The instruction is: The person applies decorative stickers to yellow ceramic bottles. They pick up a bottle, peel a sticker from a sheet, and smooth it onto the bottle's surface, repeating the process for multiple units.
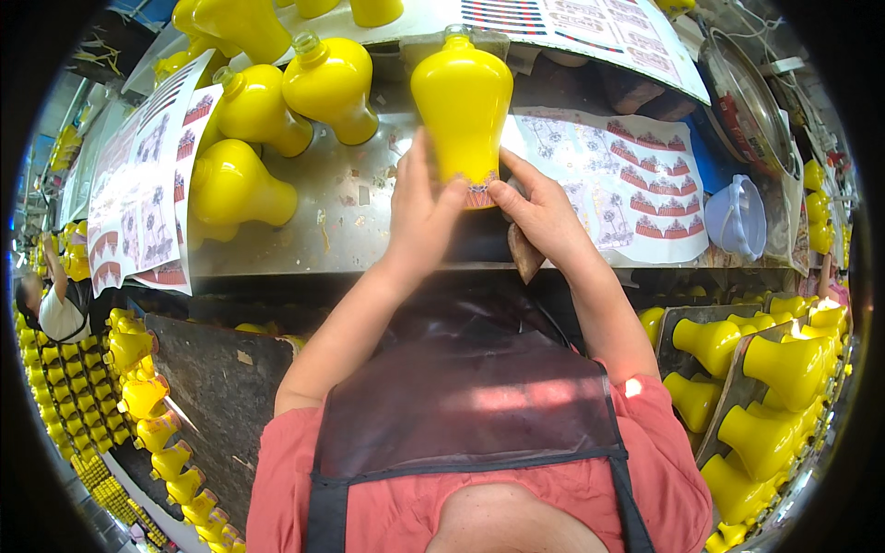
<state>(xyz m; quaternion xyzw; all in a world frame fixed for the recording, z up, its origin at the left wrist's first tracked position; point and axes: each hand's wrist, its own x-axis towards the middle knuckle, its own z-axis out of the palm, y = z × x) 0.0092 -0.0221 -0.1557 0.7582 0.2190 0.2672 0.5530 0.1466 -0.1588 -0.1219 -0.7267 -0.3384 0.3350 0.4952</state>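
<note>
A glossy yellow vase-shaped bottle (463, 97) with a clear glass neck stands upright in front of me at the work table. Around its narrow foot runs a patterned red and purple decal band (478, 193). My left hand (420, 210) closes on the bottle's lower left side, its thumb by the band. From the other side, my right hand (542, 208) grips the foot, with the thumb pressed on the decal and the fingers partly hidden behind the glass. Below my right palm a brown wedge-shaped piece (525, 253) sits at the table edge.
Decal sheets lie to the right (636, 184) and left (147, 184). Several yellow bottles (329, 88) rest on the metal table (341, 230) at left. A lilac bucket (735, 217) stands at right. Racked bottles (784, 369) flank me on both sides; another person (63, 309) is far left.
</note>
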